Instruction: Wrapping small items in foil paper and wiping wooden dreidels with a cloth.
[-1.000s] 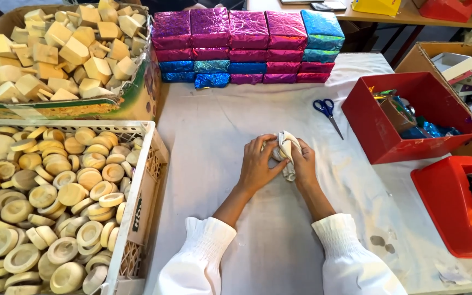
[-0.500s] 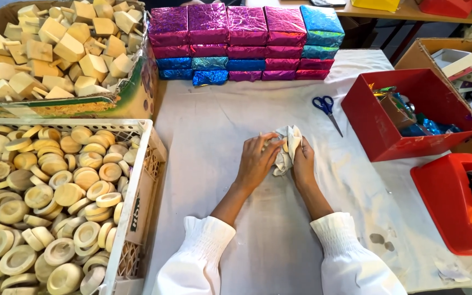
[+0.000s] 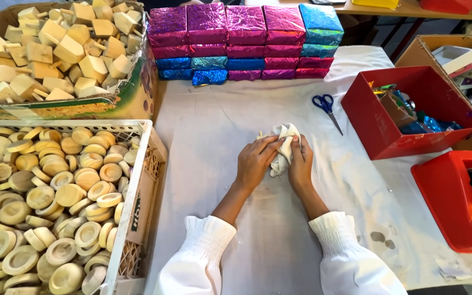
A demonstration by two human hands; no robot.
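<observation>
Centrally, on the white cloth-covered table (image 3: 219,125), both hands meet over a crumpled white cloth bundle (image 3: 283,147). The left hand (image 3: 255,162) curls its fingers closed around the bundle's left side, and the right hand (image 3: 300,164) presses against its right side with fingers wrapped over it, so the bundle is gripped between the two; what is inside the cloth cannot be told. Just to the right and a little farther off lie blue-handled scissors (image 3: 325,108). Farther right stands a red rectangular box (image 3: 381,136) holding bits of coloured foil, and at the near right a red tape dispenser (image 3: 454,202). Along the far edge sits a stack of shiny magenta and blue foil-wrapped blocks (image 3: 241,43). On the left, a white plastic crate (image 3: 143,180) holds pale round wooden discs (image 3: 45,202), with a cardboard box (image 3: 55,106) of pale wooden blocks (image 3: 55,49) behind it.
</observation>
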